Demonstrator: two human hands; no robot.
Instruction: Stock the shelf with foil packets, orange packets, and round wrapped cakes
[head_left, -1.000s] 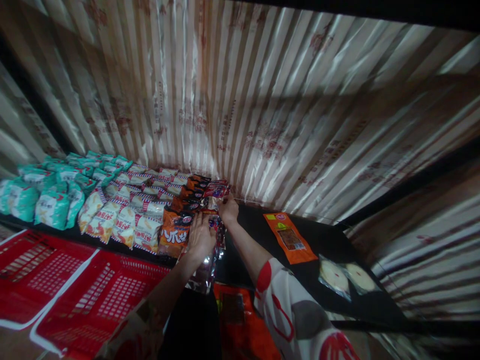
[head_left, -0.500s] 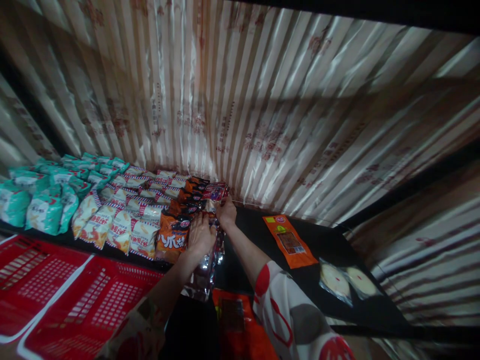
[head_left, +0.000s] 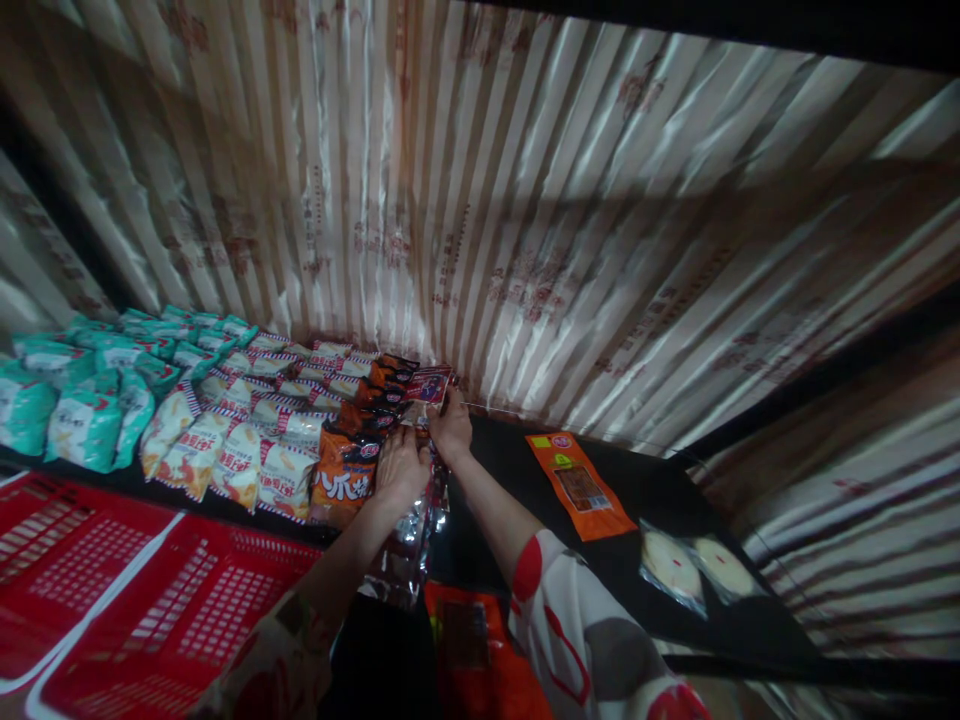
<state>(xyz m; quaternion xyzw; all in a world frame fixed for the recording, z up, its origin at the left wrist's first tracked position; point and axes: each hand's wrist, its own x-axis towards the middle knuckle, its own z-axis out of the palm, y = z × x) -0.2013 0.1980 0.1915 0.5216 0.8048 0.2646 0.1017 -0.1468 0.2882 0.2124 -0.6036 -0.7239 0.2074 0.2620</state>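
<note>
My left hand (head_left: 400, 467) lies palm down, fingers closed, on a row of dark red snack packets (head_left: 411, 530) that runs back along a black shelf (head_left: 660, 480). My right hand (head_left: 451, 428) reaches further back and pinches the red packet (head_left: 428, 384) at the far end of that row. Directly left of my hands stand orange packets (head_left: 346, 470) with large white characters. Both sleeves are white with red and grey patches.
Left along the shelf lie white-and-yellow snack bags (head_left: 240, 450) and teal bags (head_left: 90, 410). An orange flat packet (head_left: 581, 486) and a clear pack of two round cakes (head_left: 694, 570) lie to the right. Red baskets (head_left: 150, 590) sit below left. A striped shiny backing (head_left: 525, 200) rises behind.
My left hand has crept a little further back along the row of dark packets. My right hand stays at the far red packet. The view has shifted slightly.
</note>
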